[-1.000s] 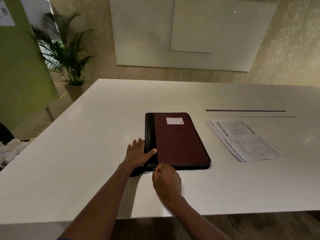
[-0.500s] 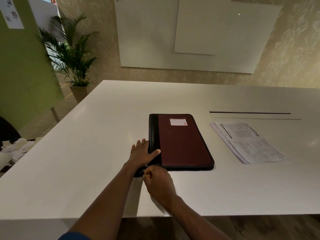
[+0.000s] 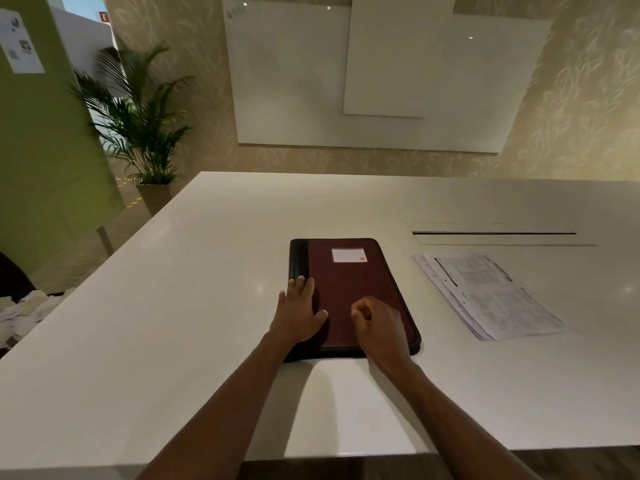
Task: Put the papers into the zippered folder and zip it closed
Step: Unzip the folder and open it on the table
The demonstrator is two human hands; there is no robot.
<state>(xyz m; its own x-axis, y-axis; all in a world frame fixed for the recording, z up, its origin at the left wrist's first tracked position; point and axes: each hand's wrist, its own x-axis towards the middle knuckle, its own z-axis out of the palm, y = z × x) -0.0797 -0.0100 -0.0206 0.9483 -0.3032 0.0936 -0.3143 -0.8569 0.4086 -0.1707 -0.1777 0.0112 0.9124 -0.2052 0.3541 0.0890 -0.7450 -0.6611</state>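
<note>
A closed dark red zippered folder [image 3: 349, 282] with a black spine and a white label lies flat on the white table [image 3: 194, 317], in front of me. My left hand [image 3: 299, 315] rests flat on its near left part, fingers spread across the spine. My right hand [image 3: 379, 327] hovers over the near right part of the cover with its fingers curled in; I see nothing in it. A stack of printed papers [image 3: 491, 296] lies on the table to the right of the folder, apart from it.
A long cable slot [image 3: 491, 233] is cut into the table behind the papers. The table's near edge runs just below my forearms. A potted palm [image 3: 138, 123] stands beyond the far left corner, and crumpled paper [image 3: 24, 310] lies low at the left.
My right hand has moved from the folder's near left corner to above its near right part. My left hand has slid further onto the cover.
</note>
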